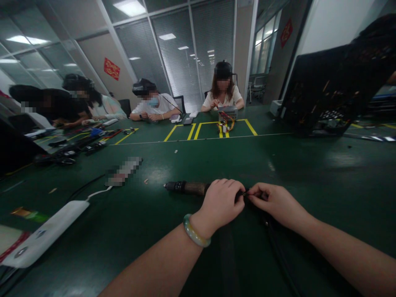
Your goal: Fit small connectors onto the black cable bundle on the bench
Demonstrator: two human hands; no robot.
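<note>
A dark electric screwdriver (187, 188) lies on the green table (324, 177), its tip pointing left. My left hand (223, 203) is wrapped round its rear end, with a pale green bangle (194, 232) on the wrist. My right hand (274, 201) is closed in a pinch at the tool's right end, where a black cable (278, 247) runs toward me. What the fingers pinch is too small to name.
A white power strip (46, 233) lies at the near left. A black computer case (334, 88) stands at the far right. Several other people sit at the far side and left, with a power supply and wires (227, 117) inside yellow floor-tape marks.
</note>
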